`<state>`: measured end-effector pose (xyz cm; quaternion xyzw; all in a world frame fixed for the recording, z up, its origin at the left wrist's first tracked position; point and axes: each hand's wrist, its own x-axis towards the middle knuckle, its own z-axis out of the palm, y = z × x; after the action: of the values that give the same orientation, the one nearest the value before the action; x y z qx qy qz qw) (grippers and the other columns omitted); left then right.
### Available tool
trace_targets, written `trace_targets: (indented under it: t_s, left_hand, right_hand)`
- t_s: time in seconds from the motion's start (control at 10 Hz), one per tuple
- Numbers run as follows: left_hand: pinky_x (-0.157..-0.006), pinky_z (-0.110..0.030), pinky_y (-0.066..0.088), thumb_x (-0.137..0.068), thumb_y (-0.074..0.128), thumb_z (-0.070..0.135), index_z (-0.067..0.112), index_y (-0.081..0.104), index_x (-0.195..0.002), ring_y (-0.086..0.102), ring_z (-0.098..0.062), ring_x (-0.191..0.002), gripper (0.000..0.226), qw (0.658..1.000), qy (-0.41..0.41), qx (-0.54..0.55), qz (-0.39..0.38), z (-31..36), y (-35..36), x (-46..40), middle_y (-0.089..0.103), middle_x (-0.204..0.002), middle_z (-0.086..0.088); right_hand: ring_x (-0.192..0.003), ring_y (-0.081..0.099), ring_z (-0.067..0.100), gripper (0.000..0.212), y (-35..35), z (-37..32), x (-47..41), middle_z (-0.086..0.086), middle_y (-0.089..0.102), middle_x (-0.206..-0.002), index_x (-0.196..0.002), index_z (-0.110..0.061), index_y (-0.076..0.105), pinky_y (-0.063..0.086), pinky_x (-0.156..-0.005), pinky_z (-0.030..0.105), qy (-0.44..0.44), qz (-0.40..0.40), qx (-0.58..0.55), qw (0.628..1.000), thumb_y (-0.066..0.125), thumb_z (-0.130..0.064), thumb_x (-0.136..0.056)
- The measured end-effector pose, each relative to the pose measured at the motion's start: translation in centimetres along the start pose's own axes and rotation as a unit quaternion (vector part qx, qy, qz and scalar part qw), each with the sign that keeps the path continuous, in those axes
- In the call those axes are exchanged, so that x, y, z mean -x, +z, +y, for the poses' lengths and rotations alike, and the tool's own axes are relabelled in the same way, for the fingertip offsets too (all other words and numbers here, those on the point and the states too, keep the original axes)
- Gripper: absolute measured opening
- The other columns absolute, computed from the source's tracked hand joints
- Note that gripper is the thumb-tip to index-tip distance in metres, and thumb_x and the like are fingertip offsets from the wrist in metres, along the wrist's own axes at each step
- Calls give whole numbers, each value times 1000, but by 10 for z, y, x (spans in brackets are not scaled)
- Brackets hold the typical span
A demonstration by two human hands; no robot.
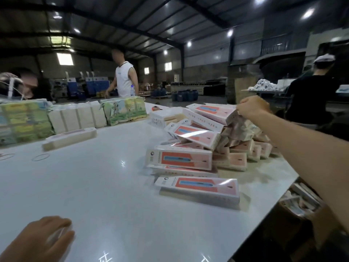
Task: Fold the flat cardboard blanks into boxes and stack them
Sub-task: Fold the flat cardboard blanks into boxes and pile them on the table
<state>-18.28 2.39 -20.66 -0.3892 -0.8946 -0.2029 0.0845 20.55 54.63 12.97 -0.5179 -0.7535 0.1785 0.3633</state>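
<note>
A loose heap of folded pink-and-white boxes (196, 142) with clear windows covers the right side of the white table (98, 182). My right hand (252, 107) reaches out over the heap, its fingertips pinching the end of the topmost box (213, 111). One folded box (198, 188) lies alone nearest to me. My left hand (45, 237) rests at the table's near left edge with fingers spread; something pale lies blurred under them. A stack of flat blanks (69, 138) sits on the left part of the table.
Wrapped bundles of printed cardboard (124, 109) and plain white bundles (77, 116) line the far side of the table. A person in a white sleeveless top (124, 78) stands behind it, another in black (309, 95) at right. Rubber bands (40, 157) lie at left.
</note>
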Motion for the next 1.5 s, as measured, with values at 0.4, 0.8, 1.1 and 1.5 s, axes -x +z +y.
trace_targets:
  t_s: [0.4,0.8,1.1,1.5]
  left_hand:
    - [-82,-24,37,-86,64,21,34,59,-87,54,-11,-100,14,993,-85,53,67,222,-144,69,59,-97,12]
    - [-76,-23,49,-83,62,24,19,71,-95,61,-10,-83,16,950,-199,236,41,192,-180,60,67,-91,6]
    - [-105,-48,25,-65,63,76,13,27,-142,18,-32,-137,106,830,-531,-167,15,7,-288,106,23,-148,-14]
    - [-84,-38,42,-79,67,42,17,36,-128,52,-22,-100,63,836,-451,-298,94,-14,-292,98,54,-110,-5]
  right_hand:
    - [-99,57,13,24,51,-145,217,3,68,-114,-109,-17,71,48,-89,32,-459,-119,-155,867,54,-18,-92]
    - [-110,47,10,30,179,-113,334,-16,54,-121,-117,-34,62,40,-89,26,-494,-264,31,828,40,-36,-98]
    - [-105,46,8,27,180,-119,337,-20,50,-108,-116,-36,62,39,-86,24,-508,-251,31,824,43,-38,-97]
    - [-91,43,9,22,180,-123,344,-17,47,-97,-109,-29,69,35,-78,25,-478,-263,19,838,53,-31,-93]
